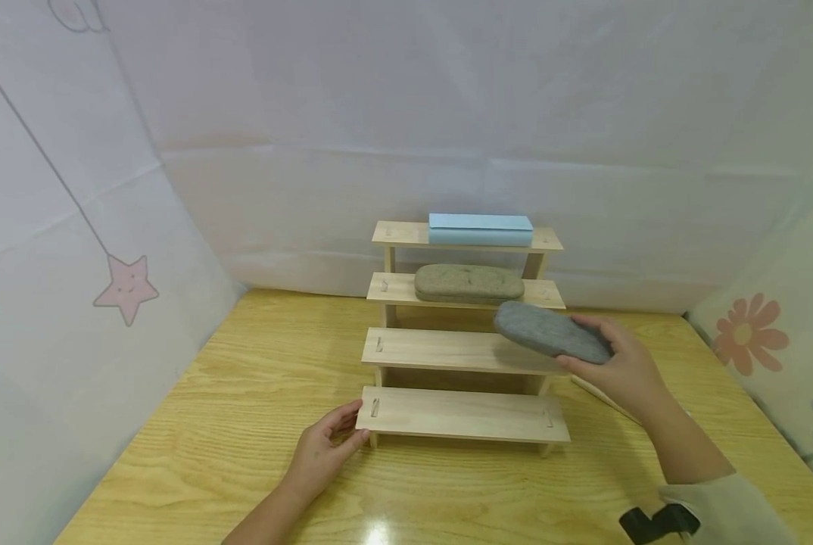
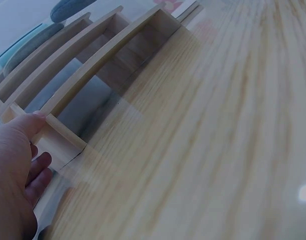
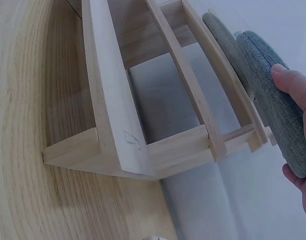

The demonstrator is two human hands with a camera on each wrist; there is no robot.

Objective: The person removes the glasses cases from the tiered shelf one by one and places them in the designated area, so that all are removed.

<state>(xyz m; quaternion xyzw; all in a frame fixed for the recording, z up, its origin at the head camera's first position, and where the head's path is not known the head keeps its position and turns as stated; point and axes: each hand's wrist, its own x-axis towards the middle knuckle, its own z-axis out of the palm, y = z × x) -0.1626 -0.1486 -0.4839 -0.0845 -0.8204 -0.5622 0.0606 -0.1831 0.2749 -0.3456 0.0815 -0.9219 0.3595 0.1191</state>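
My right hand point(image 1: 621, 371) grips one end of a grey fabric glasses case point(image 1: 549, 333), thumb on one side and fingers on the other. The case is held tilted in the air over the right part of the third tier. With thumb and fingers, my left hand point(image 1: 321, 453) holds the left end of the lowest step of a wooden tiered shelf point(image 1: 461, 415). In the left wrist view the thumb point(image 2: 30, 122) lies at the step's corner. A brownish-green glasses case point(image 1: 469, 282) rests on the second tier from the top, and a light blue case point(image 1: 480, 230) on the top tier.
The shelf stands on a wood-grain table point(image 1: 256, 393). A pale flat object point(image 1: 604, 397) lies at the shelf's right, partly hidden by my right hand. Behind hangs a white cloth point(image 1: 325, 189) with printed star and flower figures at the sides.
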